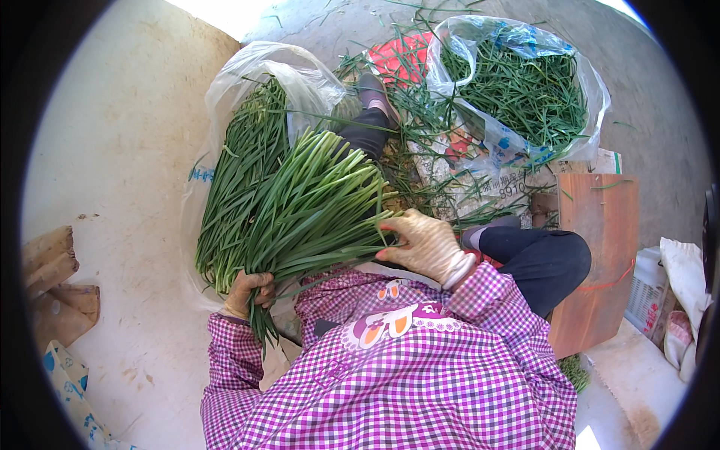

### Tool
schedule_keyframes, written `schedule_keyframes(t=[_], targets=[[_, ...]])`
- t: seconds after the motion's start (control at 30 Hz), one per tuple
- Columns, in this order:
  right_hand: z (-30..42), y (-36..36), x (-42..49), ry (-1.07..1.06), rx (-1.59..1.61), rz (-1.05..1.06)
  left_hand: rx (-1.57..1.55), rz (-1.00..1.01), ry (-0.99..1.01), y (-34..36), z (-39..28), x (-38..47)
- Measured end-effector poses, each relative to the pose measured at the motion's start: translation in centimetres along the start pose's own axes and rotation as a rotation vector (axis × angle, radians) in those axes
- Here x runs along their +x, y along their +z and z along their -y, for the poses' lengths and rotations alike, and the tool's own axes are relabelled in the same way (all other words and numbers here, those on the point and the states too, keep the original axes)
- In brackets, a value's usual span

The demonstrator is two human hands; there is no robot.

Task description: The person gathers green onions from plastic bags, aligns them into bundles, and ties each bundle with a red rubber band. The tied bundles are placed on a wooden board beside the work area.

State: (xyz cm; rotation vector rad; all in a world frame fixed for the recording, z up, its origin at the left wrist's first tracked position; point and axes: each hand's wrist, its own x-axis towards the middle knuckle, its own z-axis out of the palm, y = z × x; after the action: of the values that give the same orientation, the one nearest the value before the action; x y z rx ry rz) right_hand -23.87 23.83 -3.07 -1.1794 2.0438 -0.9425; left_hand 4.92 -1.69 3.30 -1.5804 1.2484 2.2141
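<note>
A large bunch of garlic chives [315, 197] lies fanned across my lap, its pale stem ends up and to the right. My left hand [250, 292], in a worn glove, is closed round the leafy end, with leaf tips hanging below the fist. My right hand [424, 244], in a pale glove with bare fingertips, pinches a few stems at the bunch's right edge between thumb and forefinger. Behind the bunch, more chives [247, 140] fill an open clear plastic bag [306, 62] at the left.
Loose green leaves fill another clear bag [596, 112] at the upper right. Scattered leaves cover a printed woven sack [495, 185] and a red sack piece [402, 56]. A wooden board [599, 253] stands right of my bent knee. The pale wall [129, 140] rises at left.
</note>
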Motion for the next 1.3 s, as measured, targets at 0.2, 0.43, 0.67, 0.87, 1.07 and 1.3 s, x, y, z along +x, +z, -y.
schedule_keyframes(t=[0.2,0.43,0.67,0.87,1.07,1.3], targets=[[-3.6,3.2,1.0,0.310,0.728,-0.041,-0.028,0.052,0.005,0.1,0.2,0.0],[-9.5,0.1,-0.2,0.633,1.018,-0.190,-0.025,0.028,0.024,0.6,0.1,0.0],[-5.8,3.7,1.2,0.588,1.426,0.028,-0.030,-0.006,-0.044,1.2,-0.3,-0.3],[-10.2,-2.4,3.9,0.667,1.173,-0.296,0.103,-0.093,0.019,2.6,-0.4,-0.7],[-3.4,-2.0,8.4,0.256,1.066,0.241,0.134,-0.116,0.028,3.4,-1.4,-1.0],[-6.7,-2.3,2.7,0.574,1.165,0.397,0.062,-0.038,-0.134,2.8,-1.7,1.0]])
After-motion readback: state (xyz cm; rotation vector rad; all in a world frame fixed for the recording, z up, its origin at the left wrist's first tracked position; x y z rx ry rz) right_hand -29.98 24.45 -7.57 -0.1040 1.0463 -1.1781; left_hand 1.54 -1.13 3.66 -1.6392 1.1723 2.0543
